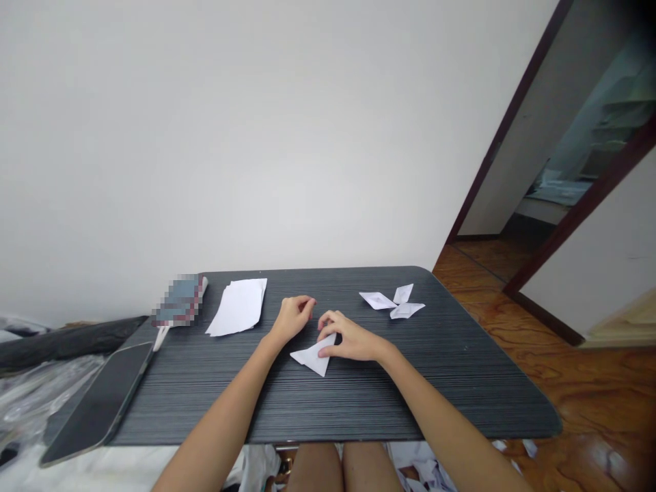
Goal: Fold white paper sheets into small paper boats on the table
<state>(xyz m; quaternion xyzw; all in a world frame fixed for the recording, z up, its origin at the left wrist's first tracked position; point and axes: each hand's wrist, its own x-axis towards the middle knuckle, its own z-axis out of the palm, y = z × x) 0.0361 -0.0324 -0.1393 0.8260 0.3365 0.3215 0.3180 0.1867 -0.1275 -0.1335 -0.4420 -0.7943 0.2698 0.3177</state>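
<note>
A folded white paper triangle [312, 358] lies on the dark striped table [451, 383] in front of me. My right hand [348, 338] presses down on its upper right part with fingers curled and the thumb along its edge. My left hand [293, 317] rests just left of it, fingers loosely curled, holding nothing I can see and not touching the paper.
A small stack of white sheets [238, 306] lies at the back left. Three small folded paper pieces [393, 302] sit at the back right. A dark tablet [100, 400] overhangs the left edge beside a blurred-out object [179, 301]. Paper scraps litter the wooden floor [579, 389].
</note>
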